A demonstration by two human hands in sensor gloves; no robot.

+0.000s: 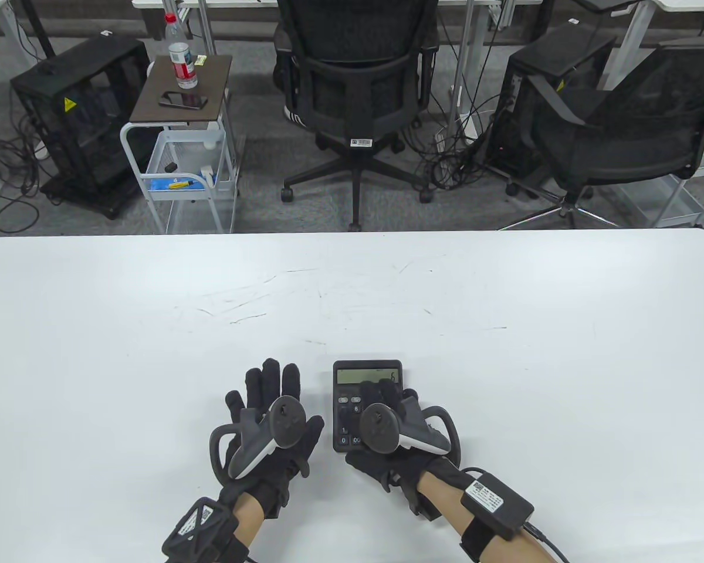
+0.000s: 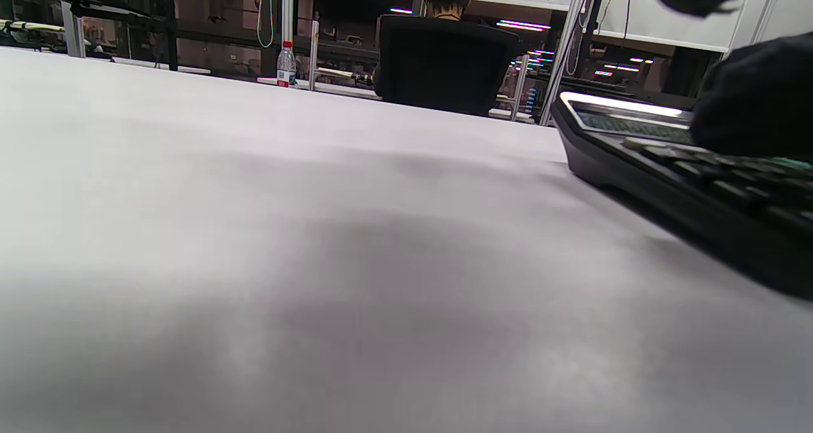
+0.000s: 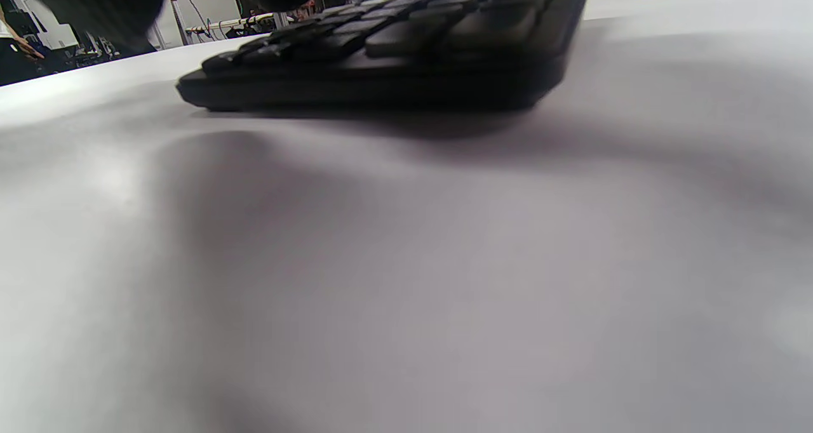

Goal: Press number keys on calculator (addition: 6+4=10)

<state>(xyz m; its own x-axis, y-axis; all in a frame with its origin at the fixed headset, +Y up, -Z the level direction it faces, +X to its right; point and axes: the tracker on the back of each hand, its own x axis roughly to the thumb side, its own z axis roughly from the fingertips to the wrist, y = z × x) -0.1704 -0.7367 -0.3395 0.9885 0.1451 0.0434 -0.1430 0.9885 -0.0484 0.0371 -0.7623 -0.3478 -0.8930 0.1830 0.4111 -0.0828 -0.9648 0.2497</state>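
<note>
A black calculator (image 1: 347,375) lies on the white table (image 1: 352,305) near the front edge, its display showing 6. My right hand (image 1: 387,410) lies over the keypad with fingers (image 1: 381,392) bent onto the upper keys; which key they touch is hidden. My left hand (image 1: 270,404) rests flat on the table just left of the calculator, fingers spread, holding nothing. The calculator also shows in the left wrist view (image 2: 673,166), with the right hand's dark glove (image 2: 756,96) over it, and in the right wrist view (image 3: 394,58).
Beyond the table's far edge stand two black office chairs (image 1: 358,88), a small white cart (image 1: 182,146) with a bottle and a phone, and black cases on the floor. The white table stretches wide to the left, right and back of the hands.
</note>
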